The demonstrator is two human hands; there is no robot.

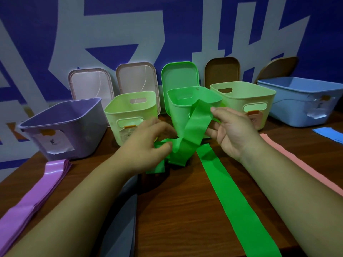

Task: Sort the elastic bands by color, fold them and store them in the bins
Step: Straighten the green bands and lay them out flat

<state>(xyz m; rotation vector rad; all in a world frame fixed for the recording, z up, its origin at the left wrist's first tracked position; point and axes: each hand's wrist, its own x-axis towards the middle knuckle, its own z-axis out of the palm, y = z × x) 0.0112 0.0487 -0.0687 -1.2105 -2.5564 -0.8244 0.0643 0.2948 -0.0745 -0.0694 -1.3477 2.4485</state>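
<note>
A green elastic band (194, 130) is partly folded just in front of the green bin (187, 101). My left hand (148, 143) pinches its lower folds near the table. My right hand (230, 127) grips a raised loop of the same band between thumb and fingers. The band's long tail (233, 199) runs across the brown table toward the near edge. A stack of purple bands (37, 193) lies at the left, a pink band (304, 164) at the right, a blue band (328, 134) at the far right, and grey bands (122, 223) lie under my left forearm.
A row of open bins stands along the wall: purple (63, 127), pale green (130, 112), green, pale green (245, 101) and light blue (300, 101). Their lids (180, 75) lean upright against the blue-and-white wall behind them.
</note>
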